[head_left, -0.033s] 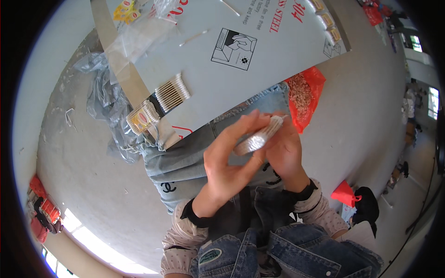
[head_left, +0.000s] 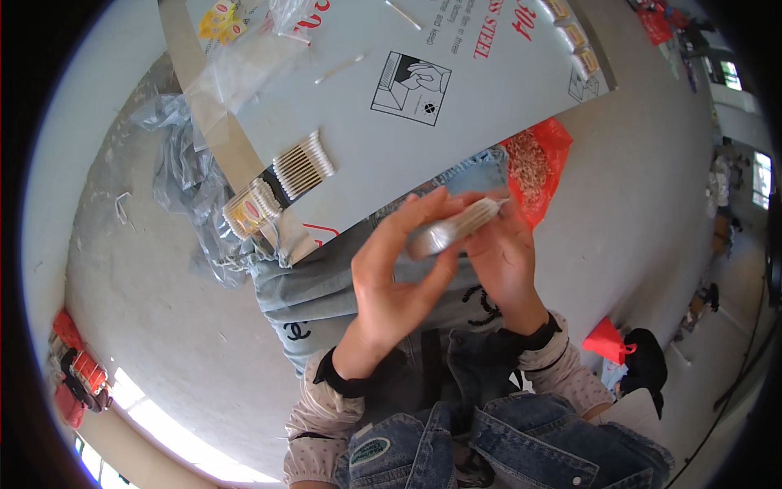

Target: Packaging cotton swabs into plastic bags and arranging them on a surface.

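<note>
Both my left hand [head_left: 391, 285] and right hand [head_left: 509, 261] pinch the swab bundle [head_left: 452, 230], its long axis slanting up-right toward the red bag [head_left: 538, 167], left nearer me.

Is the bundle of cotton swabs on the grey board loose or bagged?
Loose: the cotton swabs lie bare in a row on the grey board, no wrap visible.

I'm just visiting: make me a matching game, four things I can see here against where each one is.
Things:
1. cotton swab bundle
2. red bag
3. small packet
4. clear plastic sheet

Places:
A. held between both hands
B. on the grey cardboard sheet
C. crumpled on the floor, left of the cardboard
D. at the cardboard's lower right edge

Pairs: 1-B, 2-D, 3-A, 4-C
</note>
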Motion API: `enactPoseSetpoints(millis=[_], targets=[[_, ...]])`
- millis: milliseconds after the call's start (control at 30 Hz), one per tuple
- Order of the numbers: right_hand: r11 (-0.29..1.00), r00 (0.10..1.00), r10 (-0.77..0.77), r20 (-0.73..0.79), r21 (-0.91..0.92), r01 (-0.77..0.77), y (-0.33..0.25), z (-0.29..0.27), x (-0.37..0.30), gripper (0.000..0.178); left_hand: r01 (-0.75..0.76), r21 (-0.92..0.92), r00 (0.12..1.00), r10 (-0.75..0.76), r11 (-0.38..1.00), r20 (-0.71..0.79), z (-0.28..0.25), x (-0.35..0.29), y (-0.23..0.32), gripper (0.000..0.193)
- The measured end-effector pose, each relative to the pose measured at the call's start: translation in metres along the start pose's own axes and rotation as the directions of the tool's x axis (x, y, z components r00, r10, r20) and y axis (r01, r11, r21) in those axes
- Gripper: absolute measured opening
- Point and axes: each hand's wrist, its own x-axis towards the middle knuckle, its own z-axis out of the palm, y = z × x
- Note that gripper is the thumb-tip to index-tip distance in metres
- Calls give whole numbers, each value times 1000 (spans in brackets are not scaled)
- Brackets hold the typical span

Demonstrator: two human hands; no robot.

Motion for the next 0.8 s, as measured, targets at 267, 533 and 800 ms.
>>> enactPoseSetpoints(millis=[267,533,800], targets=[[-17,678,-301,670,-715,699,-12,9,69,15,-96,384,989,130,918,-65,-22,42,-38,44],[351,850,-219,479,-774,527,3,-13,81,25,75,193,995,-60,978,-85,-28,30,-80,30],[471,874,-147,462,-744,473,7,-25,96,29,-41,392,999,48,919,-8,-28,48,-81,43]])
